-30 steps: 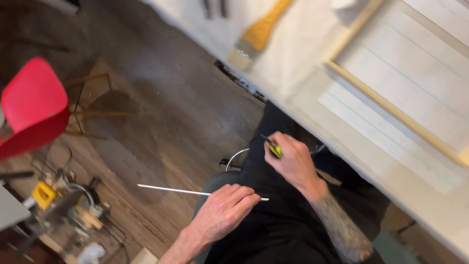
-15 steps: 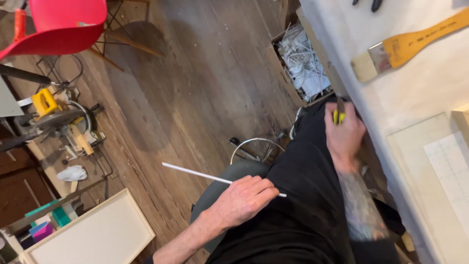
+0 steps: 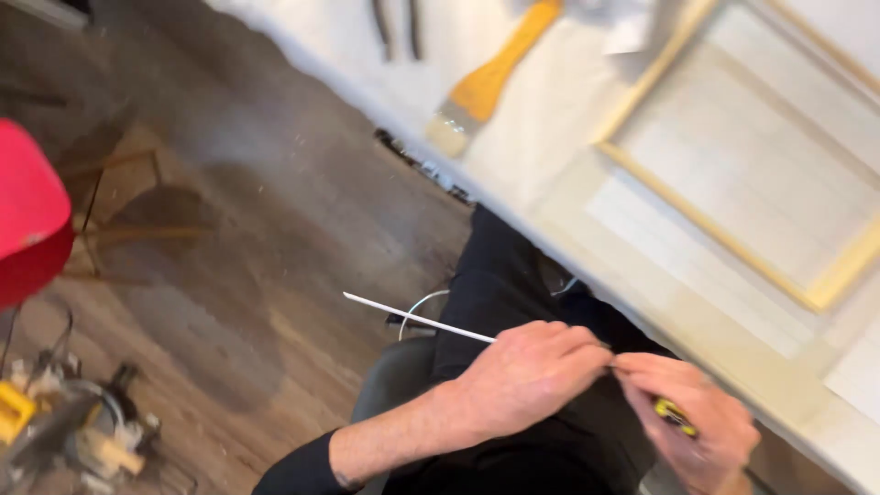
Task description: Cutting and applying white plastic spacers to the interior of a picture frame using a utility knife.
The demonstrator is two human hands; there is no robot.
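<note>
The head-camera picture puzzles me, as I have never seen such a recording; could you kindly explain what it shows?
There is no machine here: a person wears a camera on the head, so the one picture looks down at their own two bare hands over their lap in dark clothes.

The left hand is closed around a thin white rod, which sticks out to the left above the wooden floor. The right hand meets the rod's other end and also holds a small yellow and black tool; the blur hides what kind.

At the upper right is a white-covered table. On it lie a wide paintbrush with a yellow handle and a pale wooden frame. A red chair stands at the left edge, with blurred tools on the floor below it.
</note>
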